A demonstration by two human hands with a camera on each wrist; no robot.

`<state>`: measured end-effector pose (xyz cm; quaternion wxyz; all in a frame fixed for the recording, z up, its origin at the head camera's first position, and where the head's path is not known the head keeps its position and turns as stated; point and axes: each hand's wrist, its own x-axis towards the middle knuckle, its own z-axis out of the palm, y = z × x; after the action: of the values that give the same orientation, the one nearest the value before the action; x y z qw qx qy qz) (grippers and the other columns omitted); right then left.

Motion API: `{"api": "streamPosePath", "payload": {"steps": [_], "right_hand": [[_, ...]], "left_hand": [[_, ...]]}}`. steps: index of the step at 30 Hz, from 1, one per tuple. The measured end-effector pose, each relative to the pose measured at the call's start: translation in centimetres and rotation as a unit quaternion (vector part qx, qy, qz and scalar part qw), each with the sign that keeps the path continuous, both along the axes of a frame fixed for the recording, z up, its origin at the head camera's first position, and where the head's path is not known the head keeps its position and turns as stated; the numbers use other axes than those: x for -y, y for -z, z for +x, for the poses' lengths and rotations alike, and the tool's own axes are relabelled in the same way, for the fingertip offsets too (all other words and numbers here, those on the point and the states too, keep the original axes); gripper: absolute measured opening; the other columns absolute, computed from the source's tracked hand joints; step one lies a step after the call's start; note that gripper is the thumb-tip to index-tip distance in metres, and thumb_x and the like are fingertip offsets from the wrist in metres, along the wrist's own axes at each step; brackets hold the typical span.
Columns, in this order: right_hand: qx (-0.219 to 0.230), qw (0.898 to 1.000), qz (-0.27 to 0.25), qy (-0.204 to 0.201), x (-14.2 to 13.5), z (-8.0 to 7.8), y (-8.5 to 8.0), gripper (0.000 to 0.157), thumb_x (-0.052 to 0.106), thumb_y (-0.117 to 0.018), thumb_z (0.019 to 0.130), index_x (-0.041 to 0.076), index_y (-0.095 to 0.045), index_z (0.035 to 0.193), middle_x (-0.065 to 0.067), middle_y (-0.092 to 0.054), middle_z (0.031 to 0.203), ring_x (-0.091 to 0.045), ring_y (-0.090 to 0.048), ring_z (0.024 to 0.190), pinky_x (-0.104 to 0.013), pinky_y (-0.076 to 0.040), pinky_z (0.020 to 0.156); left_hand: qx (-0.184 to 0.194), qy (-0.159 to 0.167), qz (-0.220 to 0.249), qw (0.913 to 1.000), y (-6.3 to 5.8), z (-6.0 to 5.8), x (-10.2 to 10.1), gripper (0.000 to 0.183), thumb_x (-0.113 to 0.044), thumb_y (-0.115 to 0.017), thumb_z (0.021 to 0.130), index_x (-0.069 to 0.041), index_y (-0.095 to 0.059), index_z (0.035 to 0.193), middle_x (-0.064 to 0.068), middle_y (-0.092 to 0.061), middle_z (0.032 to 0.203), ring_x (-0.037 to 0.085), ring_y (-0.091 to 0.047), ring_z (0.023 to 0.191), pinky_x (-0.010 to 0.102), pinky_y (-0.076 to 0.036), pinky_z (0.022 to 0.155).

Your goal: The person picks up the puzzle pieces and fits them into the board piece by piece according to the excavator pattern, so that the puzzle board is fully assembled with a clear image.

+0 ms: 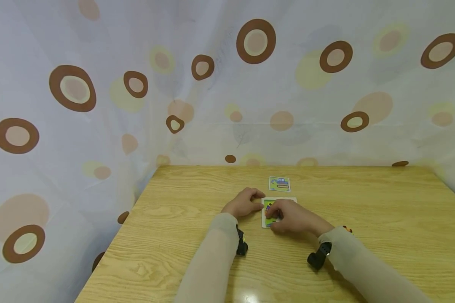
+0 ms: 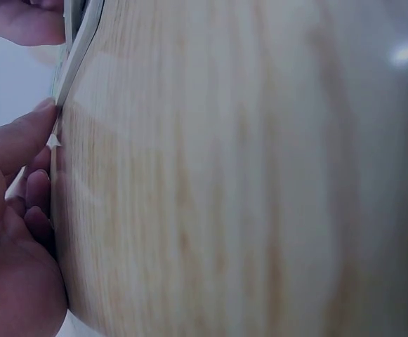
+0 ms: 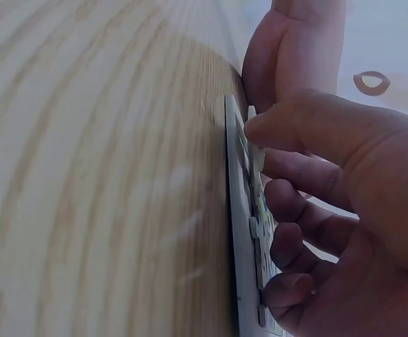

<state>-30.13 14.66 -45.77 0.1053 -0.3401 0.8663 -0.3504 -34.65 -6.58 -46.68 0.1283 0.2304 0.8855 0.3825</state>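
A small jigsaw puzzle board [image 1: 263, 221] with a pale frame and a green, colourful picture lies on the table. At its left edge is my left hand [image 1: 244, 203], thumb and forefinger reaching out to touch the frame. In the left wrist view, the left thumb [image 2: 24, 137] meets the board's edge. Over the board, my right hand [image 1: 293, 216] pinches a puzzle piece [image 3: 258, 156] between thumb and fingers. That piece stands slightly tilted above the frame in the right wrist view. The right hand hides much of the picture.
Behind the board lies a square picture card [image 1: 279, 184] showing a blue vehicle like an excavator on green. The wooden table [image 1: 182, 219] runs back to a hanging patterned cloth [image 1: 212, 97], which also borders it at the left and right.
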Motion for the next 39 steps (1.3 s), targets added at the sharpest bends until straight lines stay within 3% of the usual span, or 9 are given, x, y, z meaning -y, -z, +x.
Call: {"api": "streamPosePath", "payload": {"steps": [12,29,39], "right_hand": [[-0.018,1.0,0.006,0.011,0.1,0.11,-0.21,0.02,0.014,-0.079,0.084,0.009,-0.073,0.102,0.001,-0.066,0.098,-0.014,-0.06,0.087,-0.031,-0.051,0.076],[-0.004,1.0,0.004,0.026,-0.08,-0.01,-0.04,0.023,0.014,-0.077,0.087,0.006,-0.074,0.108,-0.001,-0.065,0.101,-0.016,-0.057,0.086,-0.03,-0.05,0.075],[-0.056,0.998,0.023,0.003,0.11,0.12,-0.28,0.022,0.013,-0.079,0.085,0.005,-0.078,0.105,-0.002,-0.066,0.1,-0.012,-0.057,0.086,-0.028,-0.048,0.073]], "left_hand": [[0.008,-0.007,-0.004,0.9999,-0.41,-0.04,-0.01,0.033,-0.016,-0.065,0.098,-0.011,-0.063,0.13,0.002,-0.057,0.133,0.02,-0.048,0.128,0.035,-0.038,0.106],[0.007,-0.006,0.002,1.0,-0.01,-0.07,-0.12,0.033,-0.016,-0.065,0.098,-0.011,-0.062,0.13,0.001,-0.056,0.135,0.019,-0.046,0.13,0.035,-0.037,0.108],[0.004,-0.004,-0.001,1.0,-0.48,0.34,-0.05,0.033,-0.016,-0.066,0.097,-0.009,-0.063,0.129,0.002,-0.057,0.133,0.02,-0.049,0.126,0.035,-0.039,0.105]]}}
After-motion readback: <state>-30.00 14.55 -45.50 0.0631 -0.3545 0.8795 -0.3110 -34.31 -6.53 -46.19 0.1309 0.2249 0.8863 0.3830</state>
